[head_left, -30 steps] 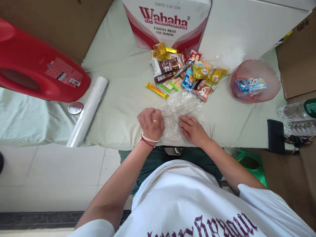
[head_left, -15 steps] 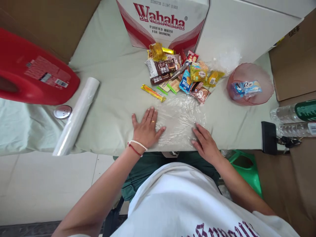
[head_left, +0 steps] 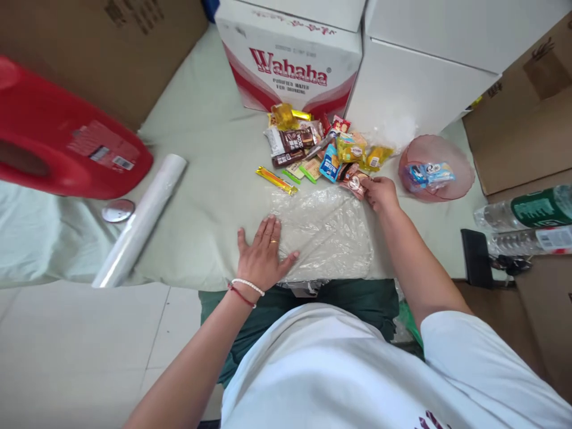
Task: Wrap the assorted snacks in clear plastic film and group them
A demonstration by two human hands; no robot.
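A crinkled sheet of clear plastic film (head_left: pixel 328 232) lies spread on the pale green cloth near the front edge. My left hand (head_left: pixel 261 256) rests flat on the sheet's left edge with fingers spread. My right hand (head_left: pixel 379 192) is at the sheet's far right corner, its fingers closed on a brown snack packet (head_left: pixel 353 180) at the edge of a pile of wrapped snacks (head_left: pixel 319 149).
A pink plastic bowl (head_left: pixel 456 179) with a blue packet stands at the right. A roll of cling film (head_left: pixel 140 220) and a small round metal lid (head_left: pixel 117 210) lie at the left beside a red jug (head_left: pixel 67 143). Cardboard boxes line the back. Water bottles (head_left: pixel 527 220) lie far right.
My left hand opened from a fist and flattened the film. My right hand left the sheet's near edge and reached forward to the brown snack packet.
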